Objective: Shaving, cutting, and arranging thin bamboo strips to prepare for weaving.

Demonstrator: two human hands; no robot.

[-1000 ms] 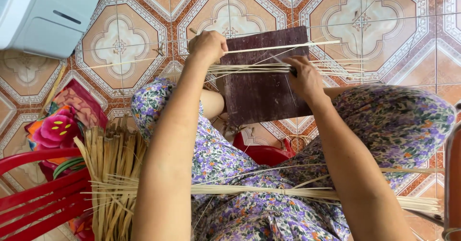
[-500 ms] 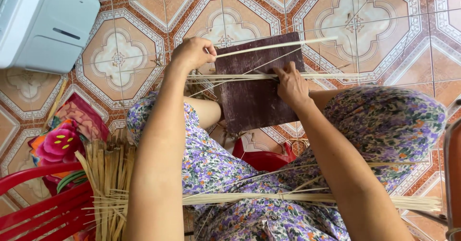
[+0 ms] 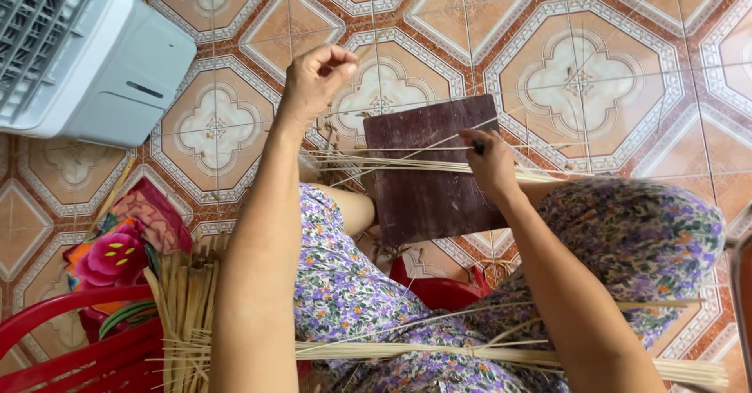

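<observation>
The left hand (image 3: 313, 79) has lifted away from the dark reddish-brown rectangular wooden board (image 3: 431, 173) since half a second ago, and now sits raised above and left of it, fingers pinched together on a thin pale bamboo sliver (image 3: 407, 152) that runs slantwise down to the board. The right hand (image 3: 489, 162) presses on the board, closed around a small dark tool, pinning the loose bundle of pale bamboo strips (image 3: 376, 162) lying across it. The taut sliver could snap or slip from the pinch if the pull outruns the right hand's hold, and the bundle beneath it could scatter onto the patterned tiled floor (image 3: 580, 79).
</observation>
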